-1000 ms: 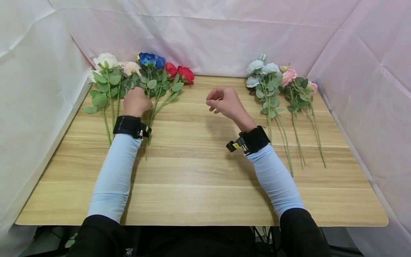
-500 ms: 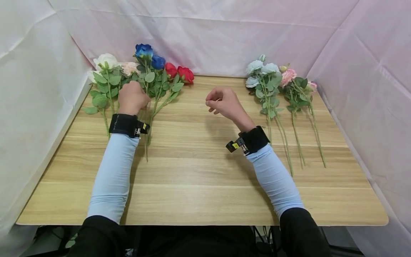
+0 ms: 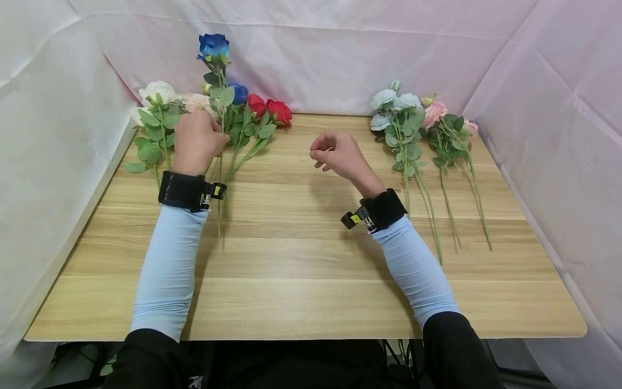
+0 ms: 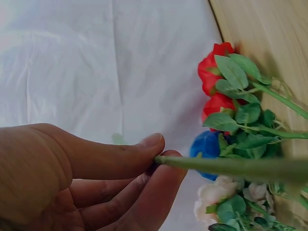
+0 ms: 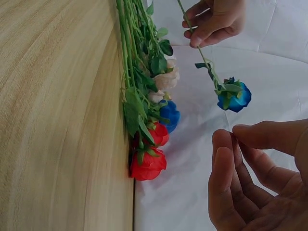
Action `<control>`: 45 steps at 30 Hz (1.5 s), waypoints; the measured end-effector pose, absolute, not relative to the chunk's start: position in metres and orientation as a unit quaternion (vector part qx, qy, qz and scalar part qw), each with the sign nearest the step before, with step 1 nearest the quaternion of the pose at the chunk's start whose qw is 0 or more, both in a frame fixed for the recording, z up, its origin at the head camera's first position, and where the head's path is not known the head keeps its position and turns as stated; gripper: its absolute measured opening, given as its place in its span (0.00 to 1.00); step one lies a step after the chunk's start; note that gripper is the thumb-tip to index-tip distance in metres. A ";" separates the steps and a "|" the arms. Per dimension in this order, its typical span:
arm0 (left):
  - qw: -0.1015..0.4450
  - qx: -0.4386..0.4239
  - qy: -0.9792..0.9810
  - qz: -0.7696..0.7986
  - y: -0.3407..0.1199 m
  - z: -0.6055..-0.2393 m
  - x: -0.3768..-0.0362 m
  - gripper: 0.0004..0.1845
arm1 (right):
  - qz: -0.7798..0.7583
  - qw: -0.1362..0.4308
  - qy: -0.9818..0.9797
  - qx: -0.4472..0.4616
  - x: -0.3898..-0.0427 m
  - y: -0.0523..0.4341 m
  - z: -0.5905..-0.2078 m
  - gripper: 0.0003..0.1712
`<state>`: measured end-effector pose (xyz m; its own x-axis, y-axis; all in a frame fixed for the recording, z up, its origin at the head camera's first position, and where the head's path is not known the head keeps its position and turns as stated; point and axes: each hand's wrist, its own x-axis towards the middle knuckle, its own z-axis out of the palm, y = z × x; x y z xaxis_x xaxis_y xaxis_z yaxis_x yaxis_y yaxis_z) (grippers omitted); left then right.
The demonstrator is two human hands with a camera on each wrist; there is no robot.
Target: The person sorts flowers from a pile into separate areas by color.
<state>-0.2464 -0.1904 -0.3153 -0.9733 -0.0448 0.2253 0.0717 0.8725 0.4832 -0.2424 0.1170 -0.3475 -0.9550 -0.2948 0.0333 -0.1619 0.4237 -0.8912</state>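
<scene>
My left hand [image 3: 196, 141] pinches the stem [image 4: 226, 167] of a blue rose [image 3: 214, 46] between thumb and fingertips. In the right wrist view that rose is raised off the table, away from the other flowers. Its bloom stands above the rest of the left group in the head view. A second blue rose [image 3: 238, 94] lies beside two red roses [image 3: 279, 112], with their leafy stems toward the front. My right hand [image 3: 342, 155] hovers over the middle of the table, fingers loosely bent and thumb near the index fingertip, holding nothing.
White roses [image 3: 160, 93] and pale pink flowers [image 5: 166, 79] lie at the left of the wooden table [image 3: 291, 302]. Light blue flowers [image 3: 407, 101] and pink flowers [image 3: 435, 113] lie at the right, stems forward. White cloth [image 3: 311, 59] walls stand behind and at both sides.
My left hand has lifted the blue rose up from beside the second blue one, drifting slightly left and away from me. The right hand has stayed nearly still.
</scene>
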 end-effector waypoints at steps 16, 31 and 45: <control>0.022 -0.041 -0.955 -0.294 -0.154 -0.305 -0.240 0.12 | -0.527 0.062 0.837 -0.137 -0.244 0.118 -0.348 0.04; -0.049 -0.156 -0.934 -0.318 -0.081 -0.318 -0.219 0.07 | -0.522 0.065 0.837 -0.151 -0.239 0.114 -0.345 0.15; 0.006 -0.175 -0.915 -0.364 -0.063 -0.321 -0.210 0.08 | -0.540 0.028 0.830 -0.138 -0.235 0.111 -0.336 0.15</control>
